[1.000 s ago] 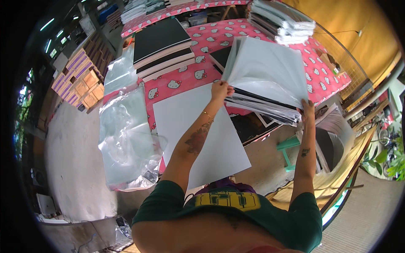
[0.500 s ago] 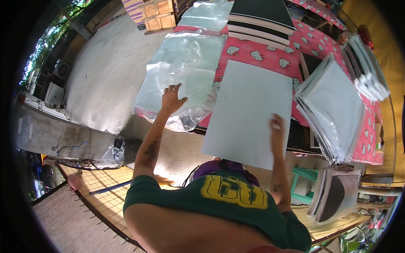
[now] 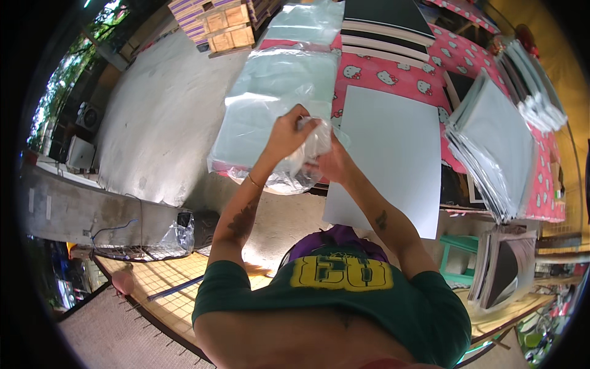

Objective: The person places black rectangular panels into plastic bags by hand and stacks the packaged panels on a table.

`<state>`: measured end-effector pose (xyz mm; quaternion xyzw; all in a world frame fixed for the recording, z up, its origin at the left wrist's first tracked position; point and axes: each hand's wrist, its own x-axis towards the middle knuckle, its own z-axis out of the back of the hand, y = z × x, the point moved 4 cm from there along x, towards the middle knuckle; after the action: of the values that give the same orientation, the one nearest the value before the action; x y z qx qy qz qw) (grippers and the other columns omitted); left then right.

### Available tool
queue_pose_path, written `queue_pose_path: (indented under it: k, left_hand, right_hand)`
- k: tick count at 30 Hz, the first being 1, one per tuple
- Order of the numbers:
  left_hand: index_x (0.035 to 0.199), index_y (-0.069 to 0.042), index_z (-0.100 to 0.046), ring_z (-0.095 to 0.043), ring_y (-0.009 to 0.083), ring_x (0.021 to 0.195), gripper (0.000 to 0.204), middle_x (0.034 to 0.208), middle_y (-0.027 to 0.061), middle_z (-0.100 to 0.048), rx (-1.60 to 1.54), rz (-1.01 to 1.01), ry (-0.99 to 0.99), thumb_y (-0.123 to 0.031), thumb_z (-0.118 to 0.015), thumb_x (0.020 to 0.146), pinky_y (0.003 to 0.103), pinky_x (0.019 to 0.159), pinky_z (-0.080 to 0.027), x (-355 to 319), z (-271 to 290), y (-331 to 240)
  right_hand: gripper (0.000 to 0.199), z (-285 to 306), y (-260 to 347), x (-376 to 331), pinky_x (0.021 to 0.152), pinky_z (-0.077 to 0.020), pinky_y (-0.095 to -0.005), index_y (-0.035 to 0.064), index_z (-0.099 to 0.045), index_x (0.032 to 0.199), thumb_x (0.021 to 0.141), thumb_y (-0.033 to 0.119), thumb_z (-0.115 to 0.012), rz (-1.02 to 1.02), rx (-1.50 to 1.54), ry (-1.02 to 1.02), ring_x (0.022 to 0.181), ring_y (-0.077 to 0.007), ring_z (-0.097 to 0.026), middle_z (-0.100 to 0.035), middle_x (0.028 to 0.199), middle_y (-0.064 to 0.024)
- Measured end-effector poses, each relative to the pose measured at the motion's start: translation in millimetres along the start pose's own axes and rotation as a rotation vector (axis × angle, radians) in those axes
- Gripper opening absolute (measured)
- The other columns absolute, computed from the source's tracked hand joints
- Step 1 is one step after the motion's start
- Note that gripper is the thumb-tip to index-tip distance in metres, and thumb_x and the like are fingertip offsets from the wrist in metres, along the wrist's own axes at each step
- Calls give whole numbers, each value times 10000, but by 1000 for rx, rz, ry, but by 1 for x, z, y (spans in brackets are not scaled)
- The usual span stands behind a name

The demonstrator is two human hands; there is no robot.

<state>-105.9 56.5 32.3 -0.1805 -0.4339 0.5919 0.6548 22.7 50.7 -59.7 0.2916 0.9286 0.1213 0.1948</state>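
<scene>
Bunched clear plastic (image 3: 316, 140), part of a plastic bag, is gathered between my two hands over the edge of the table. My left hand (image 3: 287, 133) is closed, pinching the plastic with thumb and fingers. Close beside it, my right hand (image 3: 332, 161) has its fingers on the same plastic; they are partly hidden and blurred. Beneath and beyond my hands lies a pile of clear plastic bags (image 3: 264, 89). A large white board (image 3: 387, 154) rests flat to the right, overhanging the table's near edge, with my right forearm crossing above it.
A pink patterned cloth (image 3: 369, 72) covers the table. Black-topped boards (image 3: 387, 21) are stacked at the back. Plastic-wrapped boards (image 3: 495, 141) pile up on the right, above a green stool (image 3: 458, 257). Wooden crates (image 3: 228, 29) stand at the far left on the concrete floor (image 3: 153, 111).
My right hand has left the white board and moved left to the plastic. My left hand has shifted right and closed on the plastic, lifting a bunched part of it.
</scene>
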Motion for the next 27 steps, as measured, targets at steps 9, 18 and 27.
queue_pose_path:
  k: [9,18,27]
  left_hand:
    - [735,-14,-540,-319,132,407,275,454,89,-398,-81,-37,-133,-246,-609,866,301,405,-293,-1,-31,-28]
    - [772,-11,-545,-342,105,438,280,524,57,-408,-159,-172,-264,-257,-560,907,269,422,-310,-20,-90,-36]
    - [704,6,-527,-510,138,406,339,529,32,-475,-359,351,-283,-259,-519,915,282,362,-424,33,-21,71]
  right_hand:
    - [424,46,65,-109,874,-433,-409,77,-473,1159,891,396,-549,583,-195,-331,995,-189,-525,-544,1046,-63]
    - [262,69,74,-173,764,-508,-311,72,-563,1019,917,311,-531,758,-151,-283,864,-139,-607,-626,955,-26]
    - [320,131,131,-300,840,-490,-337,67,-544,1117,904,305,-554,1098,-78,-397,923,-168,-590,-613,1011,-64]
